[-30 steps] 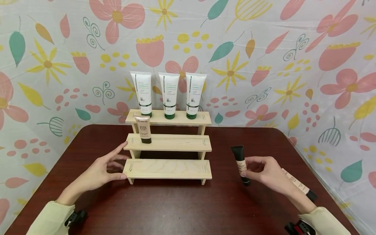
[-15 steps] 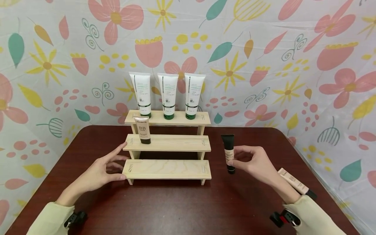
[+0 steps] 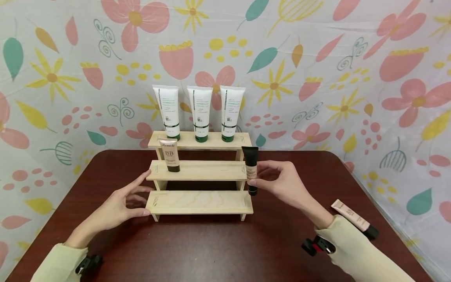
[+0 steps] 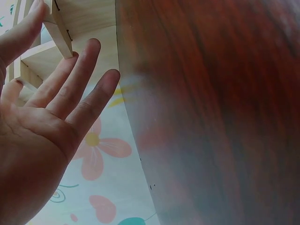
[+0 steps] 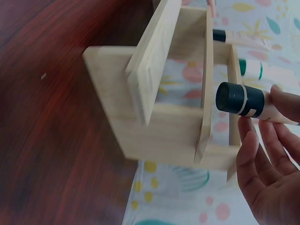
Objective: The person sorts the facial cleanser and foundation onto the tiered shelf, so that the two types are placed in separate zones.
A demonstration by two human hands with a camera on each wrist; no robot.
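A three-step wooden display stand (image 3: 201, 203) stands on the table. My left hand (image 3: 121, 203) touches its left side with fingers spread, as the left wrist view (image 4: 47, 126) also shows. Between thumb and fingers, my right hand (image 3: 282, 182) pinches a small black and beige cosmetic tube (image 3: 251, 168), upright in front of the right end of the middle shelf. In the right wrist view the black cap of this tube (image 5: 234, 99) hangs close to the stand. A beige BB cream tube (image 3: 170, 154) stands at the left of the middle shelf.
On the top shelf stand three white tubes (image 3: 201, 113) with green caps. Another beige BB cream tube (image 3: 354, 217) lies on the dark red-brown table (image 3: 211, 250) at the right. A flower-patterned cloth (image 3: 303, 78) hangs behind the table.
My right hand has carried the black and beige tube leftward and up, from beside the stand to the middle shelf's right end. The left hand stays at the stand's side.
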